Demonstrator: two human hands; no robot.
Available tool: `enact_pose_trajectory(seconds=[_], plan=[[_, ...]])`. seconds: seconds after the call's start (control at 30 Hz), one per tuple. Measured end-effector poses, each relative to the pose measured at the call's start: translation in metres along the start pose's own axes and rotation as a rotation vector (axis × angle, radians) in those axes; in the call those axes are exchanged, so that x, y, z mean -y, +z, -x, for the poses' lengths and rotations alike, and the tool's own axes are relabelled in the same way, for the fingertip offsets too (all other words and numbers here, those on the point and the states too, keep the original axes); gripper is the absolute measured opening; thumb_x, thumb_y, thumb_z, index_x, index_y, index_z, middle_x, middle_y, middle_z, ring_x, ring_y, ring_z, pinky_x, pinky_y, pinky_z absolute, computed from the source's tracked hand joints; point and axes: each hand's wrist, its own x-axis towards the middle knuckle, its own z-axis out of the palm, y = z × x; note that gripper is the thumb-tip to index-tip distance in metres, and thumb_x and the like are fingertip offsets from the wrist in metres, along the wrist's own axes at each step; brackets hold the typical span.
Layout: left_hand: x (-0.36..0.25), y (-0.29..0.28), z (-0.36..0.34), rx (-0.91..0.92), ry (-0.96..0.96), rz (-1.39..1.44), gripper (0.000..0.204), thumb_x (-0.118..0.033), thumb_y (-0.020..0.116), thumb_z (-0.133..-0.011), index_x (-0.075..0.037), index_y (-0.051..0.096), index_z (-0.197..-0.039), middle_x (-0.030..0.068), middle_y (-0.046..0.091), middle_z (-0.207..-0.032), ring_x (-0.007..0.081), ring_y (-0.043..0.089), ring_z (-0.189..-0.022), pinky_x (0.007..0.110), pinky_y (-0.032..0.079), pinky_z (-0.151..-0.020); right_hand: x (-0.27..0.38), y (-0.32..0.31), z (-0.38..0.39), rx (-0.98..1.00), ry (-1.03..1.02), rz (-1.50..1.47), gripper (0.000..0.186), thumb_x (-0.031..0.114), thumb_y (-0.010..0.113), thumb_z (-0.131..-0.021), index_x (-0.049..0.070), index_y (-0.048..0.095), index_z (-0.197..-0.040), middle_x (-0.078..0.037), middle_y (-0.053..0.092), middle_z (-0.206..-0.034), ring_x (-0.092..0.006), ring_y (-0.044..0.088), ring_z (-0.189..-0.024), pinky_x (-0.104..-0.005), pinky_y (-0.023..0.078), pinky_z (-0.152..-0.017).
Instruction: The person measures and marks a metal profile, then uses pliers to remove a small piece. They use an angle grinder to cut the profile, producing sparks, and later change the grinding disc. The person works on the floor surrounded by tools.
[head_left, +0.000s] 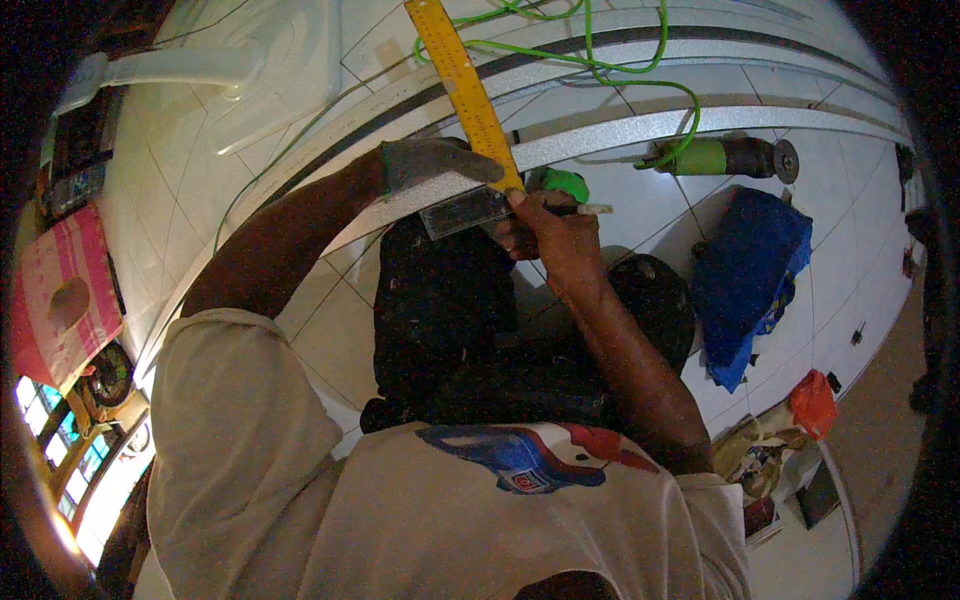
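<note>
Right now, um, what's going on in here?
A person's left hand is on a yellow ruler laid across a long metal bar. The right hand grips a slim pen-like thing at the ruler's near end. A green grinder lies on the tiled floor to the right.

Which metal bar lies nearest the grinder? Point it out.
The silver bar lowest in the picture, just above the grinder; the other bars lie farther up.

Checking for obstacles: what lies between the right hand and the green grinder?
Head view: a pale-tipped, pen-like tool, a bright green object, then white tiled floor.
</note>
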Motion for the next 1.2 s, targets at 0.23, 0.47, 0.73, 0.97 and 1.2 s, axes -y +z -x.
enact_pose_trajectory(seconds=[0.23, 0.47, 0.73, 0.97, 1.2], plan=[[-0.003, 0.002, -0.001, 0.026, 0.016, 0.045, 0.055, -0.043, 0.075, -0.095, -0.004, 0.07, -0.134, 0.0095, 0.071, -0.134, 0.0206, 0.067, -0.119, 0.034, 0.049, -0.108, 0.0, -0.001, 0.0, -0.008, -0.025, 0.014, 0.027, 0.03, 0.073, -0.101, 0.002, 0.073, -0.103, -0.007, 0.076, -0.083, -0.0151, 0.069, -0.063, -0.0291, 0.055, -0.054], [0.0, 0.001, 0.002, 0.006, 0.038, 0.026, 0.056, -0.046, 0.074, -0.096, -0.006, 0.07, -0.135, 0.0095, 0.071, -0.135, 0.0209, 0.065, -0.122, 0.035, 0.046, -0.111, 0.004, -0.019, 0.011, -0.172, -0.069, 0.477, 0.03, 0.03, 0.071, -0.102, 0.0, 0.072, -0.108, -0.01, 0.074, -0.084, -0.016, 0.072, -0.079, -0.0307, 0.057, -0.069], [-0.003, 0.002, 0.002, -0.013, 0.057, -0.013, 0.057, -0.047, 0.073, -0.096, -0.006, 0.07, -0.135, 0.0094, 0.071, -0.134, 0.0208, 0.066, -0.122, 0.035, 0.046, -0.112, 0.022, -0.029, 0.03, -0.107, -0.859, 0.564, 0.02, 0.009, 0.068, -0.101, -0.001, 0.07, -0.118, -0.01, 0.074, -0.104, -0.0144, 0.07, -0.093, -0.0292, 0.056, -0.082], [-0.006, 0.001, 0.005, -0.028, 0.058, -0.037, 0.057, -0.047, 0.073, -0.096, -0.006, 0.07, -0.136, 0.0093, 0.072, -0.134, 0.0208, 0.066, -0.122, 0.035, 0.046, -0.112, 0.026, -0.016, -0.005, -0.035, -0.896, 0.55, 0.019, 0.003, 0.071, -0.099, 0.0, 0.071, -0.118, -0.01, 0.075, -0.107, -0.012, 0.069, -0.094, -0.0278, 0.056, -0.083], [-0.007, 0.0, 0.006, -0.037, 0.055, -0.051, 0.058, -0.048, 0.073, -0.096, -0.007, 0.071, -0.136, 0.0092, 0.072, -0.134, 0.0207, 0.066, -0.122, 0.035, 0.045, -0.112, 0.03, -0.01, -0.01, -0.012, -0.962, 0.51, 0.017, 0.004, 0.071, -0.099, 0.0, 0.072, -0.115, -0.007, 0.076, -0.101, -0.0094, 0.068, -0.091, -0.0263, 0.056, -0.081]])
